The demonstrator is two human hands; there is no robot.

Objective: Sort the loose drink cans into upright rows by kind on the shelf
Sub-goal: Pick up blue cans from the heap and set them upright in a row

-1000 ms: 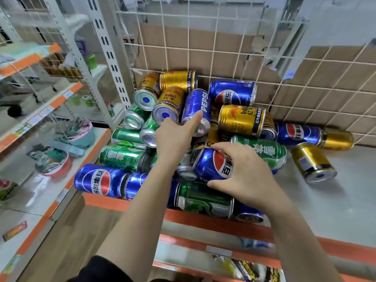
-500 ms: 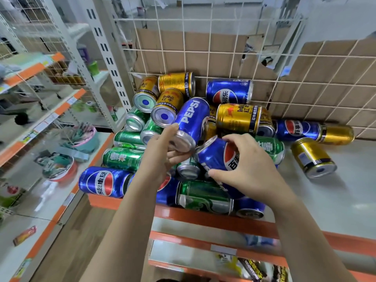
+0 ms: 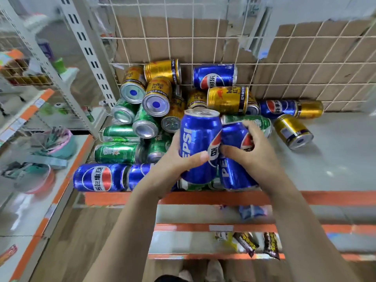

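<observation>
At can pile point(image 3: 155, 104) front | left hand point(image 3: 175, 159) grips upright Pepsi can point(image 3: 200, 143) | right hand point(image 3: 256, 157) grips second Pepsi can point(image 3: 234, 174)

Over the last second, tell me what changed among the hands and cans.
The left hand, which only touched the PEPSI-lettered blue can, now grips it and has lifted it roughly upright off the others. The right hand kept its grip on the second blue can and raised it beside the first. The gold cans and green cans stayed lying on the shelf.
</observation>
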